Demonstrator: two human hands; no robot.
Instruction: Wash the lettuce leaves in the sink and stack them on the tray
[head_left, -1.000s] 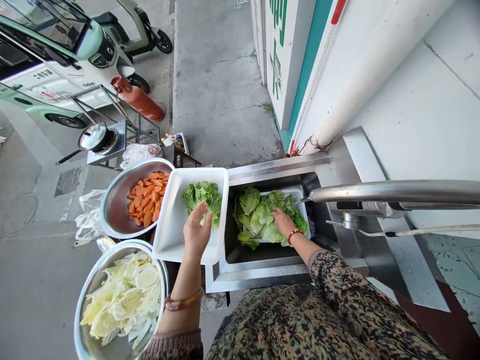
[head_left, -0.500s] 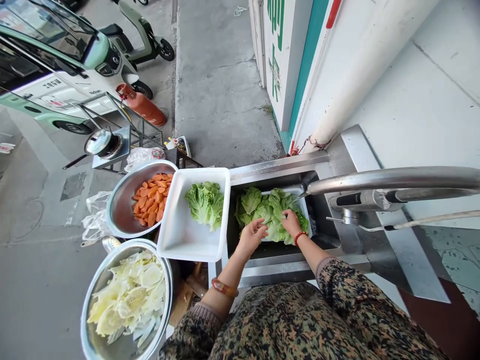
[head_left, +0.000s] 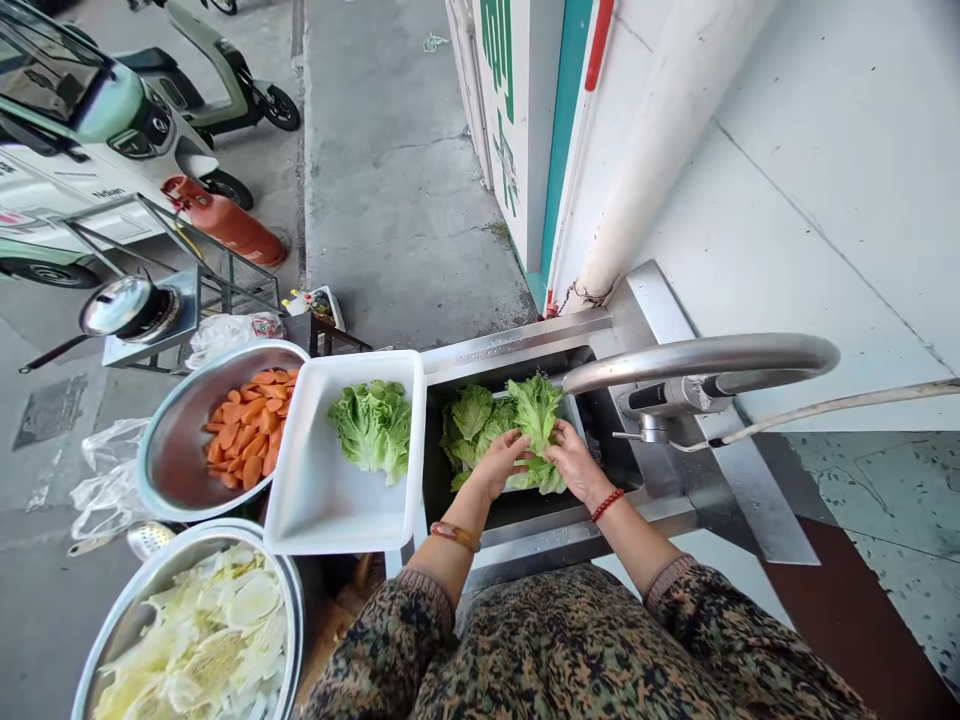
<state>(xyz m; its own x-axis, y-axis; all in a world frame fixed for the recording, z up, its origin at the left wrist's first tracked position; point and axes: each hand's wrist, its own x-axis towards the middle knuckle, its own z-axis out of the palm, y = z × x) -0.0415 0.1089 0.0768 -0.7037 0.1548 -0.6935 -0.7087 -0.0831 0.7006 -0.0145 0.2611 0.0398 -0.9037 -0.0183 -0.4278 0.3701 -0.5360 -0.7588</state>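
Note:
A green lettuce leaf stands upright between my hands, near the end of the faucet spout. My left hand pinches its lower left side with bent fingers. On the lower right side, my right hand grips the same leaf, its fingertips partly hidden by the green. More lettuce leaves lie below and to the left, in a white container inside the sink. Left of the sink, a white tub holds a small stack of lettuce leaves.
A steel faucet arches over the sink's right part. Farther left are a metal bowl of carrot slices and a basin of cut cabbage. A gas cylinder and a stove with a pan stand beyond.
My hands have closed on one lettuce leaf and lifted it above the others. The view has shifted right, so the surroundings appear farther left.

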